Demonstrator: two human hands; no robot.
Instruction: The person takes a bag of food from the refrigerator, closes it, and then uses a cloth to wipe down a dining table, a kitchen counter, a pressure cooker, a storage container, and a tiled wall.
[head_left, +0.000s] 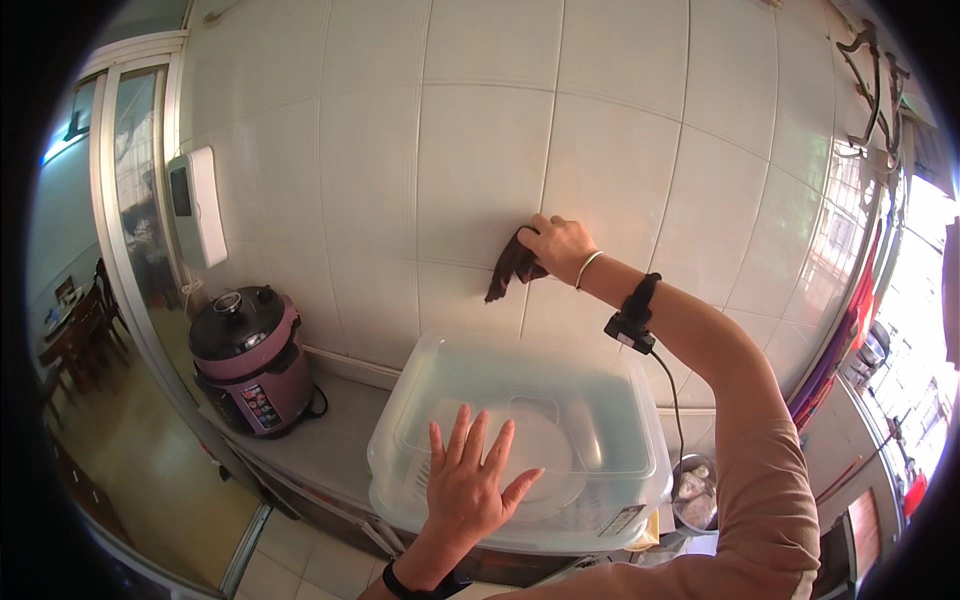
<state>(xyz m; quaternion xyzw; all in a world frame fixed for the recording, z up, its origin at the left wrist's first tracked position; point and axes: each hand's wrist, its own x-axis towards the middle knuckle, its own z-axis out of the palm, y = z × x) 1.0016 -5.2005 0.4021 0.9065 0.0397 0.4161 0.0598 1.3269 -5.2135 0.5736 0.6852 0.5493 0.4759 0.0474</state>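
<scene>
My right hand (562, 244) grips a dark cloth (516, 264) and presses it to the white tiled wall (480, 172). One end of the cloth hangs down to the left. Below, my left hand (472, 476) is spread flat, fingers apart, over the front part of a translucent plastic storage box (622, 420). It appears to rest on the lid, though contact is hard to confirm. Pale round shapes like dishes show faintly through the plastic.
A pink and black electric pressure cooker (259, 367) stands left on the grey counter (349, 409). Above it, a white device (199, 206) hangs on the wall. A metal pot (697, 499) holding bagged items sits right of the box. A glass sliding door (139, 150) stands far left.
</scene>
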